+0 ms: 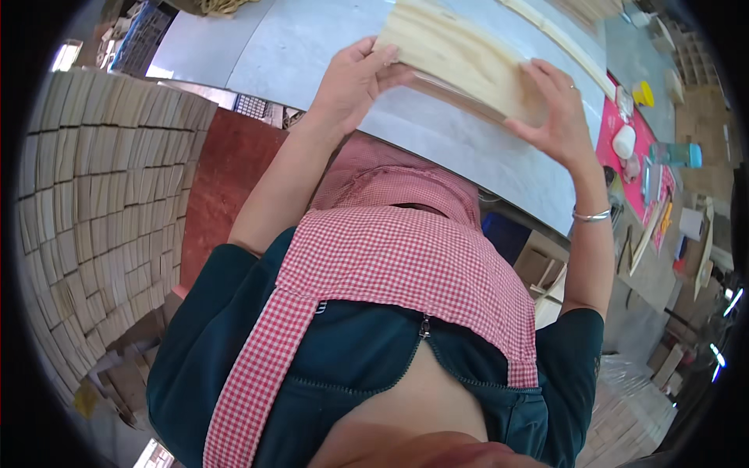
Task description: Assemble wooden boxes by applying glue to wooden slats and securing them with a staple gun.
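A pale wooden board [460,58] with wavy grain is tilted over the light grey tabletop [273,54], one end toward each hand. At its left end is my left hand [355,86], thumb along the edge and fingers reaching below. My right hand [558,109] is curved round the right end, fingers on the far edge and thumb on the near one. Beneath the near edge a darker strip of wood shows; whether it is a second board I cannot tell. The undersides of both grips are hidden.
Tall stacks of wooden pieces [101,179] stand at left beside a reddish-brown panel [230,179]. On the right, a pink mat [612,140] carries a white container [623,143], a clear bottle with a blue cap [675,154] and a yellow roll [643,94]. A long wood strip [569,47] lies beyond the board.
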Motion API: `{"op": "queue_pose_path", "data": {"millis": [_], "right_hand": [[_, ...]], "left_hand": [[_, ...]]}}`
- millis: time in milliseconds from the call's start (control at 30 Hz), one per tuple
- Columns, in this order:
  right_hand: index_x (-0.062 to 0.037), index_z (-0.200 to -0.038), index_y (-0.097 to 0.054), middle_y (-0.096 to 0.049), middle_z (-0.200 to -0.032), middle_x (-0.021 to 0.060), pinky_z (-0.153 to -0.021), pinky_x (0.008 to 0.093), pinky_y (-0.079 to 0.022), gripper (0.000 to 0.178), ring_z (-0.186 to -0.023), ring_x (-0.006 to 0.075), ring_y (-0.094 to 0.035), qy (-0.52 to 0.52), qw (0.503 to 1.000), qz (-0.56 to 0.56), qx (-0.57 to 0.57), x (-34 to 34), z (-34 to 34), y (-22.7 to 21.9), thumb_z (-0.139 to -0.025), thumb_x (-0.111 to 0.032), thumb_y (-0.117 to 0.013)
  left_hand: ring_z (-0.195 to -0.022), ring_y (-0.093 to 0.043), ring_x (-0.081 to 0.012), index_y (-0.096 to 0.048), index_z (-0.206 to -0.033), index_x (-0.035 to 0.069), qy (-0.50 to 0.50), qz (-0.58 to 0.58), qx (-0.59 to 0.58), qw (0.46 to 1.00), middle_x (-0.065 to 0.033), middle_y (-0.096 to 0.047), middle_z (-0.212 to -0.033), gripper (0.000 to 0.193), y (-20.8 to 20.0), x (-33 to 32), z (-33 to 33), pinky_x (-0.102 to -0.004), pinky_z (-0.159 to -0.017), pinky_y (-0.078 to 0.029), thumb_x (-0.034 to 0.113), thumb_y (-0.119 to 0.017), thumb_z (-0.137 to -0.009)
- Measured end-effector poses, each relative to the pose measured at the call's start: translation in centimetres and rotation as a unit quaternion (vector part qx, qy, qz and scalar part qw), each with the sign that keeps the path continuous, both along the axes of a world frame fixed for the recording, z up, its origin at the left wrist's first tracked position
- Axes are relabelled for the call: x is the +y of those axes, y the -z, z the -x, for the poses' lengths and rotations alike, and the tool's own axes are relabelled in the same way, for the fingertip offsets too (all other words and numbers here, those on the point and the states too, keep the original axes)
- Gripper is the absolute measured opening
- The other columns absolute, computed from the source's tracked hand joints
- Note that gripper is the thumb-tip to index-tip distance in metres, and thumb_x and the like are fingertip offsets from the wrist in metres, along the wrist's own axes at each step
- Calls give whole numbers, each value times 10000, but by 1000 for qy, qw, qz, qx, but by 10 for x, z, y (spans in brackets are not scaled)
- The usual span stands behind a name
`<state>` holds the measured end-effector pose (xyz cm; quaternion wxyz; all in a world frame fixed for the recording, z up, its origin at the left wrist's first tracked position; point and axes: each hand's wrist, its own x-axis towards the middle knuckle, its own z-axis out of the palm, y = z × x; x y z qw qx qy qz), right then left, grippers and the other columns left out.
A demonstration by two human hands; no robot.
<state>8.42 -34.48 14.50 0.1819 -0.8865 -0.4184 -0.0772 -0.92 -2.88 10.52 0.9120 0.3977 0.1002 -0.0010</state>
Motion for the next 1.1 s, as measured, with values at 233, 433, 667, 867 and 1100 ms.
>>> {"op": "queue_pose_path", "data": {"millis": [233,433,667,867,1100], "right_hand": [[-124,-1352,-604,-589,-1380,39,-1094,406,-392,727,-1233,271,-542,8,999,45,-24,6,-29,0,-676,-262,-834],[-125,-1348,-605,-589,-1378,33,-1104,411,-380,715,-1250,265,-535,20,996,82,-17,-1,-26,6,-681,-265,-823],[-119,-1376,-589,-571,-1428,58,-1109,410,-385,745,-1286,281,-540,31,993,115,1,-7,-28,15,-681,-251,-821],[-117,-1343,-592,-592,-1373,45,-1150,417,-360,712,-1231,284,-562,19,997,78,0,-11,-29,36,-690,-291,-817],[-116,-1381,-565,-579,-1403,69,-1150,413,-379,743,-1272,300,-546,23,995,92,1,-13,-30,45,-702,-277,-819]], "left_hand": [[-807,-650,-182,-715,-1141,-20,-109,-592,-46,797,-109,-698,-945,333,40,39,-3,-270,-749,-532,162,-767,-867],[-760,-645,-171,-764,-1070,-9,-58,-679,-55,730,-106,-709,-907,283,46,19,-15,-272,-703,-533,153,-790,-840],[-639,-618,-197,-791,-967,17,-97,-709,-103,691,-90,-695,-810,233,55,18,-19,-305,-635,-504,190,-787,-812],[-605,-604,-213,-797,-950,26,-100,-744,-134,647,-81,-692,-780,214,52,16,-19,-310,-601,-479,208,-765,-842],[-634,-605,-203,-796,-956,43,-97,-772,-143,611,-52,-690,-774,196,49,12,-17,-321,-692,-450,210,-753,-861]]}}
